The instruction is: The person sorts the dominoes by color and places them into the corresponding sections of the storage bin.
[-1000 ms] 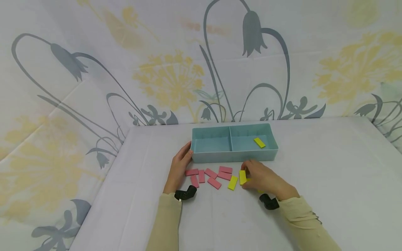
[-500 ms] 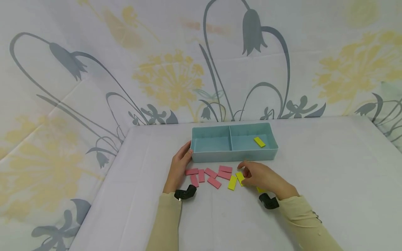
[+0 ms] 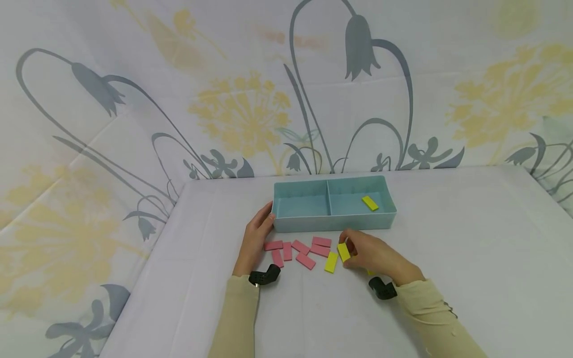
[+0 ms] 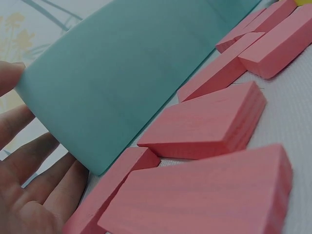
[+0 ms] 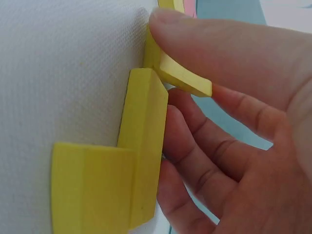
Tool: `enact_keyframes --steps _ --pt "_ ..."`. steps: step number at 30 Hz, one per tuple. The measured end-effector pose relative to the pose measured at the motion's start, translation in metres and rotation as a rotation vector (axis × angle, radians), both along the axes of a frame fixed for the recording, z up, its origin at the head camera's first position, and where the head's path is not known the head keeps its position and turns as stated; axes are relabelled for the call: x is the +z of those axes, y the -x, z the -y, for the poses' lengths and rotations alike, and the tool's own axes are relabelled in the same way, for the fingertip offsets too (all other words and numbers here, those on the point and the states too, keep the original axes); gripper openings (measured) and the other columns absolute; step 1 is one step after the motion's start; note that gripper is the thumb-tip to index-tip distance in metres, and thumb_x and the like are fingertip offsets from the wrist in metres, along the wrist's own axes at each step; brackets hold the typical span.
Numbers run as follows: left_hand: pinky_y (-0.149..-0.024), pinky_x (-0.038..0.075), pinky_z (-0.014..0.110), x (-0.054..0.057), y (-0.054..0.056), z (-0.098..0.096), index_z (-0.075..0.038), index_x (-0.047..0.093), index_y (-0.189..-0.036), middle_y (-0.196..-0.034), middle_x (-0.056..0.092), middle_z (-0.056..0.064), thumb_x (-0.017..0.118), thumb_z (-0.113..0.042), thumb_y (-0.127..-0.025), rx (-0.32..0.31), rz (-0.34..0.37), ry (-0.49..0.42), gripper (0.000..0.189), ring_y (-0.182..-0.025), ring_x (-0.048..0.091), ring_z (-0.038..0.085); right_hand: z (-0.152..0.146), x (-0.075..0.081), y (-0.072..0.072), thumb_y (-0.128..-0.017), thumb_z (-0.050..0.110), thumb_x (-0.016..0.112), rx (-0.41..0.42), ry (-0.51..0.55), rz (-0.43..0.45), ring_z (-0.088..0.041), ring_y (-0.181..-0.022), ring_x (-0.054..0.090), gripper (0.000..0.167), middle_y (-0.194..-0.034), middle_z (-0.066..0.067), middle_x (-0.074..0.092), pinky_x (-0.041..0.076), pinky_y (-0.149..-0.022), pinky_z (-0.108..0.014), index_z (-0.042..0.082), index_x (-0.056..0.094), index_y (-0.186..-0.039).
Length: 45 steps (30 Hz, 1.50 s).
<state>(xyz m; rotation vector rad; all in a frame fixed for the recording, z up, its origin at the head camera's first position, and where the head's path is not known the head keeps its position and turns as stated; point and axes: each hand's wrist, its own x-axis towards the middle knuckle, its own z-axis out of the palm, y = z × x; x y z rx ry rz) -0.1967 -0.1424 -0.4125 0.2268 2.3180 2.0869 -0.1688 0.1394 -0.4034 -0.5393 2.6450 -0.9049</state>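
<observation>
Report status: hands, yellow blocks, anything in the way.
Right hand pinching yellow block. Left hand touching left end of box. Other yellow blocks close by.

Support: flat surface under white woven cloth [image 3: 304, 313], seen from where I stand. Directly on it, a two-compartment blue-green box [image 3: 301, 224], upright; all places below taken from this box. Seven pink blocks [image 3: 305, 261] lie scattered, some touching, on the person's side of it, mostly before its left compartment. One yellow block [image 3: 331, 262] lies before its divider. Two further yellow blocks [image 5: 141, 151], touching each other, lie before its right compartment; mostly hidden in head view.
</observation>
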Motion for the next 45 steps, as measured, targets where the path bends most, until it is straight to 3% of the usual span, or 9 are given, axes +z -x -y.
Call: enact_keyframes --steps 12,24,36,45 --pt "-0.100 0.030 0.033 0.001 -0.001 0.000 -0.012 0.036 -0.138 -0.141 0.033 0.005 0.046 -0.030 -0.093 0.001 0.008 -0.011 0.049 -0.128 0.030 0.016 -0.002 0.000 0.001 -0.081 0.010 0.064 -0.011 0.047 0.009 -0.014 -0.070 0.049 0.032 -0.081 0.003 0.053 0.043 -0.060 -0.027 0.016 0.049 -0.109" --pt "-0.101 0.029 0.033 0.003 -0.003 -0.002 -0.013 0.036 -0.137 -0.141 0.034 0.004 0.045 -0.029 -0.094 0.014 0.014 0.023 0.047 -0.127 0.031 0.012 -0.002 0.002 0.002 -0.086 0.014 0.059 -0.108 0.085 0.032 -0.013 -0.065 0.053 0.031 -0.086 -0.001 0.055 0.045 -0.058 -0.026 0.018 0.051 -0.115" --pt "-0.100 0.031 0.034 0.004 0.000 0.004 -0.010 0.036 -0.137 -0.140 0.034 0.008 0.046 -0.027 -0.094 0.013 -0.021 0.017 0.047 -0.127 0.031 0.020 0.003 0.005 0.009 -0.086 0.016 0.060 -0.084 0.178 0.037 -0.015 -0.072 0.056 0.035 -0.094 -0.003 0.056 0.049 -0.064 -0.027 0.018 0.049 -0.119" --pt "-0.100 0.031 0.035 0.001 -0.002 0.000 -0.010 0.036 -0.137 -0.140 0.034 0.007 0.045 -0.028 -0.094 0.011 -0.007 0.012 0.048 -0.127 0.032 0.019 -0.001 0.015 0.005 -0.088 0.018 0.057 -0.048 0.200 -0.007 -0.014 -0.065 0.057 0.034 -0.085 -0.001 0.054 0.049 -0.062 -0.025 0.015 0.049 -0.121"
